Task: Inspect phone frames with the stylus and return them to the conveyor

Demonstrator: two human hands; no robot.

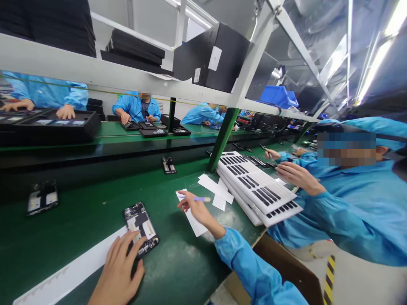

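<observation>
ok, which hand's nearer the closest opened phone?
Left. The left hand has fingers over the phone, lower left; the right hand is farther right, by a white slip, holding a slim purple tool.

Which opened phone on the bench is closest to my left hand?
The frontmost phone, partly covered by your left hand; the far-left phone and the one farther back lie clear of it.

Black phone (142, 223), innards exposed, flat and slantwise on green tabletop (178, 267), slim purple stick (199, 199), tan-tipped, held nearly level.
</observation>
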